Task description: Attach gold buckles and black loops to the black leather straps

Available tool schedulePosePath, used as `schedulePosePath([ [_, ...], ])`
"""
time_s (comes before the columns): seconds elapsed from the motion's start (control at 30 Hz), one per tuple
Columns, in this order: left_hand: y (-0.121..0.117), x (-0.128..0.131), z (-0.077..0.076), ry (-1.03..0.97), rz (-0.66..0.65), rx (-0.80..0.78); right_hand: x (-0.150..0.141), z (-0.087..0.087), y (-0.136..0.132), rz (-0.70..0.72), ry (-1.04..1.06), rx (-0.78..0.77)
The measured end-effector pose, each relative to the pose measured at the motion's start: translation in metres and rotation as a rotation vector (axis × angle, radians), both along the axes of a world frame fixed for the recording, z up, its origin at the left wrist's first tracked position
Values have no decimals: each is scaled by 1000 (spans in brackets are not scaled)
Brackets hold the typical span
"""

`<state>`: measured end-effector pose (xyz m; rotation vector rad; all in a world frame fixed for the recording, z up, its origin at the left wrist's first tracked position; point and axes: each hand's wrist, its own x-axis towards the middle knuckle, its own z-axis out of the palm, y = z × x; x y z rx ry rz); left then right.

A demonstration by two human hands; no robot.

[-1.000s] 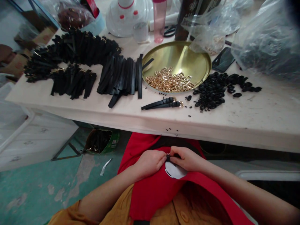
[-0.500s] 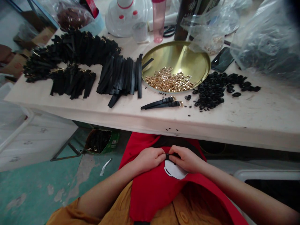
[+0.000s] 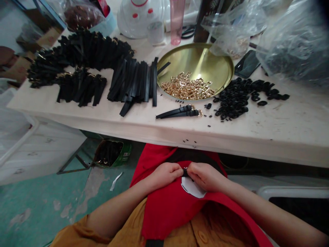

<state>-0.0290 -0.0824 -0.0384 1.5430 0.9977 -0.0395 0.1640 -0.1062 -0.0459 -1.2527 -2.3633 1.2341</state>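
Observation:
Over the red apron [image 3: 164, 209] in my lap, my left hand [image 3: 168, 174] and my right hand [image 3: 207, 175] meet, fingers pinched on a small black strap [image 3: 185, 172]. Most of the strap is hidden by the fingers. On the table above lie two finished-looking black straps with gold buckles [image 3: 180, 112]. Behind them, gold buckles [image 3: 187, 87] are heaped in a round gold tray [image 3: 218, 56]. A pile of small black loops [image 3: 232, 99] sits to the tray's right, and flat black strips [image 3: 133, 82] lie to its left.
Bunches of buckled black straps [image 3: 84, 51] cover the table's left side. A pink bottle [image 3: 177, 24], a phone [image 3: 247, 64] and plastic bags [image 3: 295, 44] stand or lie at the back. Below the table edge is a green bin [image 3: 125, 154] with black scraps.
My right hand's fingers have curled in more closely around the black strap, with both hands still together. The whole view has shifted slightly.

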Motion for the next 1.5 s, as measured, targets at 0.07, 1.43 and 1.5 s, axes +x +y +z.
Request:
schedulePosePath([
  [0.07,0,1,-2,-17,38,-44,0,-1,-1,42,16,42],
  [1.43,17,-1,0,-60,-160,-107,-17,-16,-11,-546,208,-246],
  [1.5,15,1,-2,-58,-149,-78,-18,-17,-13,-557,184,-230],
])
